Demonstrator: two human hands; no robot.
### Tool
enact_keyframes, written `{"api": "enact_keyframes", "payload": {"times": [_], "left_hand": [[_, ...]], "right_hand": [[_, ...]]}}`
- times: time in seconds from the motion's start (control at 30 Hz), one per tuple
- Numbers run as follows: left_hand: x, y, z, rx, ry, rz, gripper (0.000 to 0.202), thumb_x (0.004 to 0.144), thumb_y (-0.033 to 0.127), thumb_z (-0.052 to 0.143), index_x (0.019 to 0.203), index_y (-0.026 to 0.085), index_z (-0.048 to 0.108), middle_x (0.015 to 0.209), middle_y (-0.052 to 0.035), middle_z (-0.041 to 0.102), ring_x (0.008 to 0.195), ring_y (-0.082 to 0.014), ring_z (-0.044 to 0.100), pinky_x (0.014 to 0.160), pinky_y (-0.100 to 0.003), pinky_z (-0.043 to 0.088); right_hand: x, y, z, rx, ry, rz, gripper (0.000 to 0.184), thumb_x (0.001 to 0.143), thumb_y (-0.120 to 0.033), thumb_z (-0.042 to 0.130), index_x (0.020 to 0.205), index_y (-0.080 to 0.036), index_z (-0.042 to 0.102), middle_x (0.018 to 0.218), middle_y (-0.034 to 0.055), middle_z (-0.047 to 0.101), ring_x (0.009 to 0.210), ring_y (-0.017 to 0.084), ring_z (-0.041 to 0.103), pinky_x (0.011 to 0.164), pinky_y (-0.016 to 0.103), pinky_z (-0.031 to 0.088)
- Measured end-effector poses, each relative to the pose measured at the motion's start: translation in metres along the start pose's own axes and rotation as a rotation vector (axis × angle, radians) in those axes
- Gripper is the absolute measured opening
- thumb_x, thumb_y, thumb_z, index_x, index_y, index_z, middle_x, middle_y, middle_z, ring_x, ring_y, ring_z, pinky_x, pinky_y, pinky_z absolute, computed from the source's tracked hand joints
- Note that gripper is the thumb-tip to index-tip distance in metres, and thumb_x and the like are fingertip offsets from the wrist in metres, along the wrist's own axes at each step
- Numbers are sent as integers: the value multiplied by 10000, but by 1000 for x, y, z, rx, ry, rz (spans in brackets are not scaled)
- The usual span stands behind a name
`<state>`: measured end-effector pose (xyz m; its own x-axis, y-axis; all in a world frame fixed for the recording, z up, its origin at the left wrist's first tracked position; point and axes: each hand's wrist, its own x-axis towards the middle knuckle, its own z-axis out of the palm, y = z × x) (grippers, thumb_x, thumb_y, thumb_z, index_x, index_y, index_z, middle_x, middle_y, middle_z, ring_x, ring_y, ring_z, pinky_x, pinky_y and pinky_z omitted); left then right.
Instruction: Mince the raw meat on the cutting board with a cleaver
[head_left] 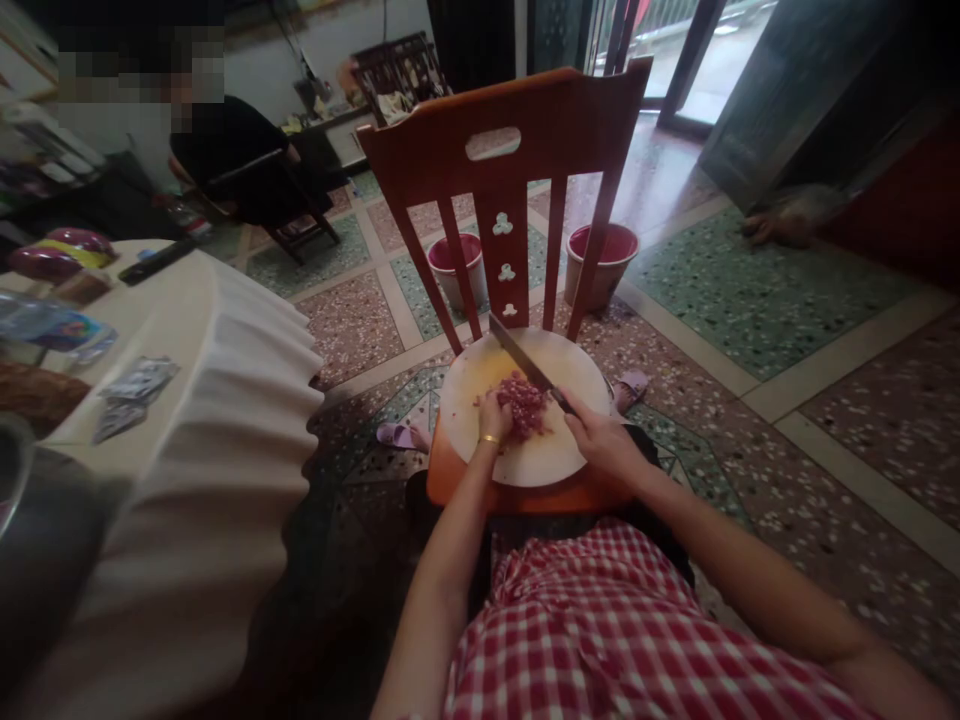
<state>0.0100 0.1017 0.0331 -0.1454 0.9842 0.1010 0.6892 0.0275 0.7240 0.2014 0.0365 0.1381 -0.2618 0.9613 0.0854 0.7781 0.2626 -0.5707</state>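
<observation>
A round white cutting board (547, 462) lies on the seat of a wooden chair in front of me. On its middle is a heap of finely chopped dark-red pieces (525, 405); whether they are onion or meat I cannot tell. My right hand (600, 440) is closed around the handle of a kitchen knife (521, 355). The blade points away and to the left, along the heap's far side. At the heap's left edge, my left hand (495, 415), with a gold bracelet at the wrist, has its fingers curled against the pieces; its fingertips are partly hidden.
The chair's tall back (502, 150) rises beyond the board. Two buckets, a left one (459, 285) and a right one (600, 275), stand behind it. At left is a cloth-covered table (240, 330) with packets and a dark pot (52, 540). A person (225, 150) sits farther back.
</observation>
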Motion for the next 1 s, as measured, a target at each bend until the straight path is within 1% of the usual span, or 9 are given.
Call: {"api": "enact_keyframes", "payload": {"times": [0.13, 0.23, 0.33, 0.5, 0.57, 0.7, 0.8, 0.9, 1.0], "left_hand": [[-16, 25, -4, 90, -64, 182, 364, 711, 75, 455, 1061, 146, 520, 989, -117, 545, 964, -215, 498, 894, -377, 384], [-34, 23, -19, 105, -72, 250, 309, 743, 77, 427, 1001, 182, 560, 956, -91, 566, 933, -196, 510, 871, -350, 400], [-43, 7, -34, 69, -18, 171, 236, 767, 106, 421, 912, 185, 589, 885, -68, 587, 858, -167, 535, 810, -314, 432], [-38, -11, -40, 2, 89, 16, 186, 769, 140, 436, 867, 176, 590, 859, -54, 608, 840, -154, 550, 800, -305, 436], [-38, -13, -40, -3, 107, -7, 186, 762, 130, 427, 848, 176, 586, 837, -47, 609, 815, -147, 554, 781, -293, 437], [-40, -19, -41, 41, 51, -31, 159, 755, 137, 435, 806, 176, 580, 787, -39, 607, 769, -147, 558, 739, -280, 435], [-43, -24, -39, 114, -26, -68, 151, 741, 193, 497, 869, 161, 570, 837, -63, 602, 794, -167, 559, 743, -293, 432], [-50, -24, -31, 222, -139, -101, 417, 647, 298, 633, 1018, 144, 521, 950, -113, 558, 854, -215, 553, 742, -321, 435], [-49, -18, -19, 276, -173, -127, 534, 643, 291, 636, 1122, 144, 453, 1038, -151, 506, 861, -239, 558, 727, -342, 440]], "right_hand": [[-1, -4, 0, 17, 82, -25, 491, 885, -280, 314, 1365, -204, 247, 1204, 82, 532, 1025, 214, 540, 852, 321, 432], [-4, 6, 25, -11, -108, 27, 489, 872, -282, 347, 1354, -242, 272, 1157, 62, 571, 973, 213, 571, 803, 328, 461], [-2, 7, 34, -22, -227, 56, 477, 865, -290, 361, 1338, -254, 308, 1096, 60, 608, 928, 224, 592, 784, 348, 470], [2, -12, 24, 26, -61, -92, 513, 882, -277, 328, 1377, -233, 201, 1113, 70, 596, 967, 204, 571, 857, 331, 431], [1, -13, 29, 13, -104, -85, 508, 875, -264, 342, 1369, -224, 230, 1103, 69, 601, 955, 201, 578, 844, 326, 441], [1, -6, 35, -12, -226, -12, 470, 862, -273, 370, 1329, -236, 332, 1108, 66, 600, 947, 213, 584, 819, 336, 458], [0, -4, 28, 11, -132, -82, 494, 878, -292, 336, 1363, -250, 247, 1153, 67, 572, 988, 212, 563, 849, 344, 439], [-2, 3, 31, 9, -103, -53, 519, 878, -285, 336, 1377, -242, 199, 1164, 73, 564, 971, 214, 571, 825, 339, 452], [-4, 15, 40, 5, -193, 64, 489, 863, -280, 370, 1346, -252, 292, 1124, 61, 593, 951, 221, 583, 787, 334, 472]]}}
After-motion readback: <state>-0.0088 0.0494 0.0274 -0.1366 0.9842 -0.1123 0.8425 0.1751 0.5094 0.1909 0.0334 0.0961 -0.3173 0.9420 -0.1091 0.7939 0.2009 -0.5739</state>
